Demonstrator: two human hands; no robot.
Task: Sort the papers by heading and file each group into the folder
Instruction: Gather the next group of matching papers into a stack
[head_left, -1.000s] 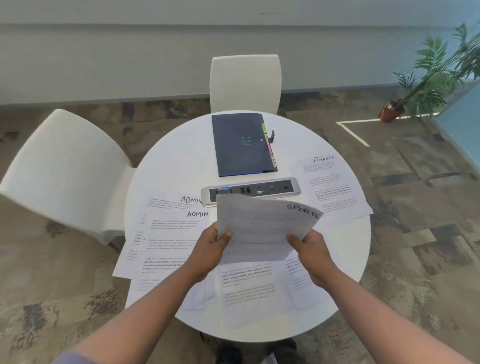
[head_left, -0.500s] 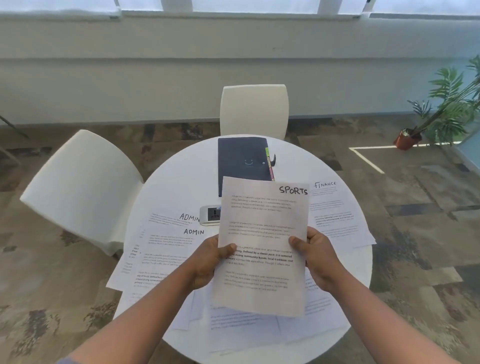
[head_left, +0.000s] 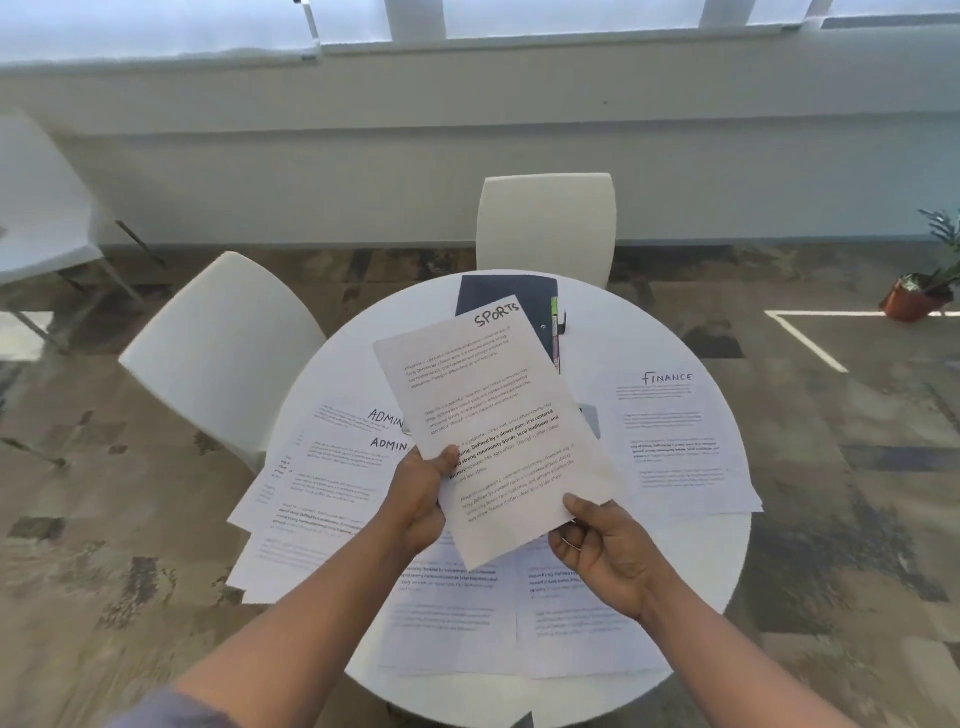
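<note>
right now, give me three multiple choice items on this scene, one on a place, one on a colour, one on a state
1. Where does the FINANCE sheet lie on the round table?
A. right side
B. left side
C. under the chair

2. What colour is the folder?
A. red
B. dark navy
C. yellow

3. How is the SPORTS sheet at this moment?
A. flat on the table
B. inside the folder
C. held up in both hands

Answers:
1. A, it lies at the right, opposite the ADMIN sheets.
2. B, its cover is dark navy, with coloured tabs on one edge.
3. C, the left hand and the right hand pinch its lower edges.
</note>
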